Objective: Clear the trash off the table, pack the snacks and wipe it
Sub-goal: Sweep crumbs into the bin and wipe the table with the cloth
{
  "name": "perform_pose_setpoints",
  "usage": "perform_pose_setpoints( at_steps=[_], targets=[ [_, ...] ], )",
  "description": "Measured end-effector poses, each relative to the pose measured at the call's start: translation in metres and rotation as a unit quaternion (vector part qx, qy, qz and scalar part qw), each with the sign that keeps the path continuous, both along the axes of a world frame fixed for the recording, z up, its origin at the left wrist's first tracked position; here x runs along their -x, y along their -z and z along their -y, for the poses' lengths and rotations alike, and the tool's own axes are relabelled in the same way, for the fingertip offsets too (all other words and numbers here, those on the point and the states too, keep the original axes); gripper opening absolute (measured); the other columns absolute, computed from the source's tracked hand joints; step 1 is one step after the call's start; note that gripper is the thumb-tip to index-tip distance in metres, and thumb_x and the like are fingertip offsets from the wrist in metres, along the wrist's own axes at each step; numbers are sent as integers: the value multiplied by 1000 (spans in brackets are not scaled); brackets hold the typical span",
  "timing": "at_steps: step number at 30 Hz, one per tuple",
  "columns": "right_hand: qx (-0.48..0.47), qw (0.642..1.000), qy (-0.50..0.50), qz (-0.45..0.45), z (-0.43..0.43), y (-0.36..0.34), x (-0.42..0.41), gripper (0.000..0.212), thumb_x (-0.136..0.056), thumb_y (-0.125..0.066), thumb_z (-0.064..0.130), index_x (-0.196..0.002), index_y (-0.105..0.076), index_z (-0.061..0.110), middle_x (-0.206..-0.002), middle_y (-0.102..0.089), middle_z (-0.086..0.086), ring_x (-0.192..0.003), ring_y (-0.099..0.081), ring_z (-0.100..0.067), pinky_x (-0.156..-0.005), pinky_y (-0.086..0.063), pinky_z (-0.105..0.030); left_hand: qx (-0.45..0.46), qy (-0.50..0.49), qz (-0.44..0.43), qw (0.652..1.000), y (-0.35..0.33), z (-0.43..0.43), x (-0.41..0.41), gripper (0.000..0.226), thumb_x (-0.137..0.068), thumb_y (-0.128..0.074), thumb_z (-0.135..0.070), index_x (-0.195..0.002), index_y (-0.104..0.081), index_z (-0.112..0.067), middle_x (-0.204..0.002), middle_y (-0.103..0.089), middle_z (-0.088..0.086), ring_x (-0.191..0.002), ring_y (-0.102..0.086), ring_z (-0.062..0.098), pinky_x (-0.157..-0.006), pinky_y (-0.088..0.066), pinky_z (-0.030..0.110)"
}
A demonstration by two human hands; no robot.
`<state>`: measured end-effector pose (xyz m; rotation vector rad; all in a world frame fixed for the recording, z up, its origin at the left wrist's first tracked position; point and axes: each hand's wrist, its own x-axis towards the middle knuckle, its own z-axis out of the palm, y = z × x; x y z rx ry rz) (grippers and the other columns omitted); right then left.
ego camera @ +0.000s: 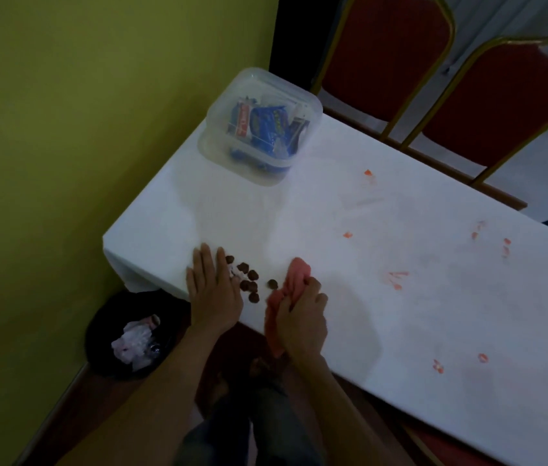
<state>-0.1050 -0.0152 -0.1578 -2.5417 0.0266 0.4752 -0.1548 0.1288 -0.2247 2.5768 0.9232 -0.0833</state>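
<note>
Several small brown snack crumbs lie in a cluster near the front edge of the white table. My left hand lies flat on the table with straight fingers, just left of the crumbs and touching the nearest ones. My right hand grips a bunched pink cloth just right of the crumbs, at the table's edge. A clear lidded plastic box with blue snack packets inside stands at the far left corner. Red-orange smears dot the tabletop to the right.
A black bin holding crumpled wrappers sits on the floor below the table's left corner, against the yellow-green wall. Two red chairs with gold frames stand along the table's far side. My legs show under the front edge.
</note>
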Motion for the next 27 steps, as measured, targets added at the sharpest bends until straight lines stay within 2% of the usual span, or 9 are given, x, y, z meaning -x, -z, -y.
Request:
perform_pose_setpoints(
  at_steps=[5, 8, 10, 11, 13, 15, 20, 24, 27],
  targets=[
    [-43, 999, -13, -21, -54, 3, -7, 49, -99, -49, 41, -138, -30, 19, -120, -47, -9, -84, -58, -27, -73, -49, -37, 11, 5, 1, 1000, 0, -2, 0, 71, -95, -14, -43, -158, -4, -11, -164, 11, 16, -151, 15, 31, -120, 9, 48],
    [-56, 998, -30, -29, -65, 1, -14, 46, -99, -49, 37, -137, -31, 18, -118, -47, -9, -86, -56, -27, -72, -44, -36, 53, 9, 13, 998, -1, -8, 2, 73, -92, -17, -42, -158, -5, -14, -164, 13, 12, -151, 18, 26, -122, 7, 48],
    [-64, 997, -40, -27, -58, 1, -16, 43, -99, -49, 33, -136, -31, 18, -116, -48, -9, -86, -56, -26, -72, -46, -37, 84, 10, 30, 996, -8, -12, 7, 73, -91, -18, -44, -157, -5, -14, -164, 13, 9, -151, 18, 23, -123, 8, 46],
    [-66, 997, -42, -22, -50, 1, -17, 42, -99, -49, 31, -135, -31, 18, -114, -49, -8, -83, -55, -24, -73, -48, -37, 96, 16, 33, 995, -11, -14, 8, 71, -93, -24, -37, -156, -4, -12, -164, 13, 9, -151, 17, 24, -123, 9, 46],
    [-65, 997, -35, -9, -29, 1, -17, 38, -99, -48, 28, -133, -33, 19, -112, -49, -7, -80, -54, -19, -73, -52, -39, 109, 17, 48, 993, -13, -17, 11, 72, -93, -39, -7, -156, -4, -6, -164, 11, 11, -152, 14, 25, -123, 10, 43],
    [-55, 998, -21, -1, -7, 4, -14, 36, -100, -47, 29, -131, -34, 18, -112, -51, -7, -79, -56, -18, -74, -56, -42, 123, -2, 63, 990, -15, -18, 12, 77, -90, -42, 5, -156, -4, -4, -165, 9, 10, -152, 14, 23, -122, 11, 38],
    [-55, 998, -10, -8, -5, 4, 2, 41, -100, -47, 32, -134, -32, 17, -117, -47, -8, -81, -54, -19, -74, -52, -40, 157, -61, 45, 985, -25, -16, 15, 79, -89, -38, 7, -157, 0, -6, -165, 13, 6, -152, 15, 19, -123, 10, 34],
    [-65, 997, -38, -30, -42, 2, 1, 40, -100, -47, 28, -134, -32, 14, -119, -45, -10, -78, -52, -21, -70, -46, -35, 213, -129, 77, 965, -38, -12, 20, 72, -93, -36, 7, -156, -4, -5, -166, 7, 7, -153, 10, 18, -123, 4, 28],
    [-74, 993, -70, -56, -72, -2, -5, 39, -99, -49, 26, -132, -34, 11, -119, -45, -13, -81, -51, -24, -72, -45, -36, 216, -174, 90, 956, -46, -9, 26, 65, -98, -39, -1, -156, -8, -2, -166, 0, 9, -154, 4, 21, -124, -2, 30]
  ],
)
